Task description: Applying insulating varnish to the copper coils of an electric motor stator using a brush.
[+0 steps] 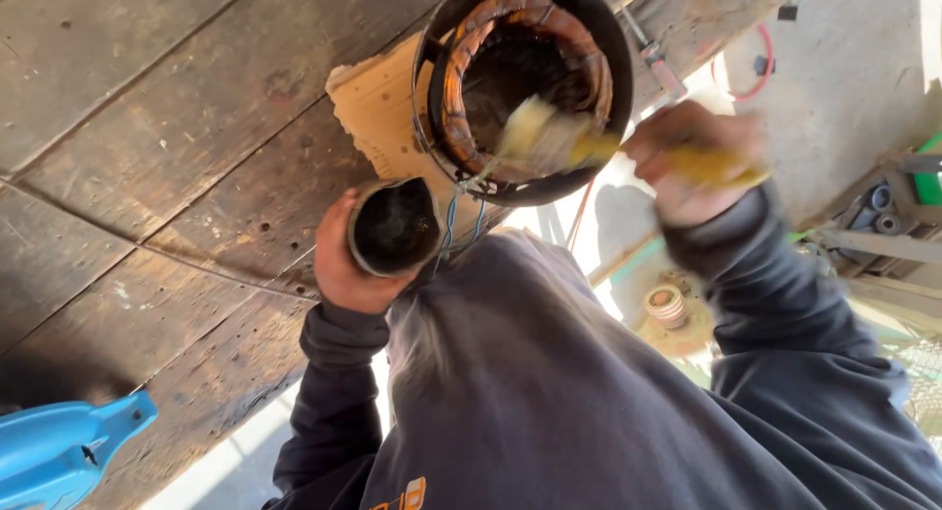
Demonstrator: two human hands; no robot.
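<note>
Step in hand judged: coating of copper winding inside stator housing (pixel 523 83), upper centre, on wooden surface (pixel 147 127). Right hand (pixel 692 162) clenched on blurred brush (pixel 549 137). Left hand (pixel 343 265) grasping small can (pixel 394 226). Next: careful strokes around coil.

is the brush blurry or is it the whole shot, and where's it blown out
Head view: only the brush and the right hand are motion-smeared; the left hand, its can and the stator look sharp. Sunlit ground at upper right is overexposed; the wooden bench lies in even shade.
</note>
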